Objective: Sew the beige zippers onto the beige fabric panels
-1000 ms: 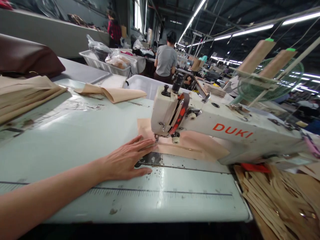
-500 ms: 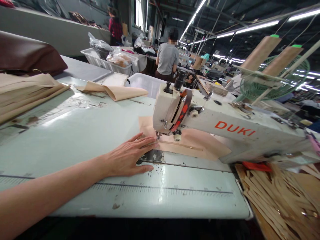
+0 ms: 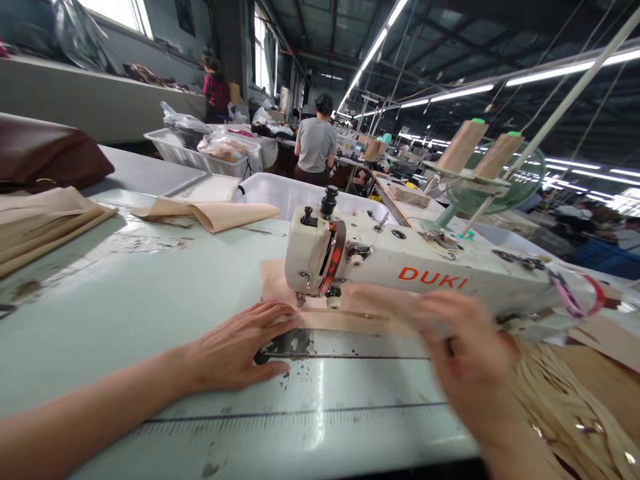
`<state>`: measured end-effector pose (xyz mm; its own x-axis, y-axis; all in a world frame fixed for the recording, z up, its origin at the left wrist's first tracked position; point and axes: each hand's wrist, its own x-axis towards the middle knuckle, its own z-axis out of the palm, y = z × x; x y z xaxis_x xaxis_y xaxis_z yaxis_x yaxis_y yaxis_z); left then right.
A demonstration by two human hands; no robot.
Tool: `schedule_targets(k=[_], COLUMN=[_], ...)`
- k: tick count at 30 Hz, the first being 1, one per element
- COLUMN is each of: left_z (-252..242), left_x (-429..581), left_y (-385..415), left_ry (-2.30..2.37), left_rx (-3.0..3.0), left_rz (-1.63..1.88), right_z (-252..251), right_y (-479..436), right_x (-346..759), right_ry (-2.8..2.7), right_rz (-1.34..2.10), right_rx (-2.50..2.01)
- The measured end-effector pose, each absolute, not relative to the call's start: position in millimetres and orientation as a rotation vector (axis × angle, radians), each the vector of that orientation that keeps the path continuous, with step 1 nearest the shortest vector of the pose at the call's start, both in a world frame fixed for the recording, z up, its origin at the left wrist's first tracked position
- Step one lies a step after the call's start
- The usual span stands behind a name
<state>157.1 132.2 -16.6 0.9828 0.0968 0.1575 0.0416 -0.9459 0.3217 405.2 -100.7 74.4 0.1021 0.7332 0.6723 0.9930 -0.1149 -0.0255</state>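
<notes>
Above everything stretches a dark ceiling (image 3: 280, 30) with strip lights (image 3: 463, 93). Below, a pale green, scuffed table (image 3: 150, 293) bears a white sewing machine (image 3: 380, 257). A tan sheet (image 3: 345, 324) lies flat beneath its needle end, between the hands. The left hand (image 3: 240, 350) is spread, fingers resting on the sheet, clasping nothing. The right hand (image 3: 467, 347), blurred and bent, is by the sheet's right end; I cannot tell whether it grips it.

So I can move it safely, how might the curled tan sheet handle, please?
The curled tan sheet likely bends easily, since part of it rolls over; it's probably light, given its thin edge; its raised curl might flatten if pushed.
</notes>
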Motion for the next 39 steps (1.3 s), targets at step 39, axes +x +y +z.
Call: schedule_targets(k=[39], left_z=[-29.8], left_x=[161.4], left_y=[140.6], left_ry=[0.082], left_rx=[2.820], left_rz=[0.377], right_z=[-43.6], right_y=[-6.9], right_x=[367.3], right_ry=[-2.106], right_rz=[-0.143], right_rx=[-1.937])
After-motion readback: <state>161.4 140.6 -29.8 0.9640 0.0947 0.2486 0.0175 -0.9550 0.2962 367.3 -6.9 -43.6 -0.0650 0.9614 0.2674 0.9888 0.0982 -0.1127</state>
